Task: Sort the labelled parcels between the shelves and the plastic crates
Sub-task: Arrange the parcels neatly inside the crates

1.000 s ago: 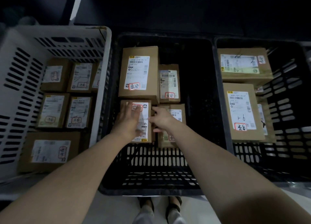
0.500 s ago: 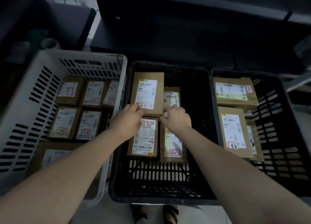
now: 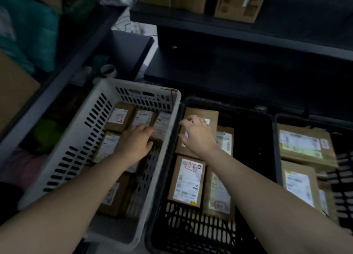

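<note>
While the large parcel [image 3: 213, 114] lies flat at the far end of the black crate [image 3: 191, 232], the right hand [image 3: 198, 135] hovers over it, fingers spread and loosely bent, gripping nothing; nearer in that crate lies a red-stamped parcel [image 3: 188, 179]; left of the black crate, inside the white crate [image 3: 141, 99], the left hand [image 3: 135, 142] reaches straight-fingered over small parcels [image 3: 119, 117]; contact lost in blur.

From my feed I see a dimly lit corner where a dark shelving unit [image 3: 267, 66] runs across the back, a grey-framed rack [image 3: 57, 81] angles down the left, and a strip of pale floor [image 3: 124, 23] shows between them.
</note>
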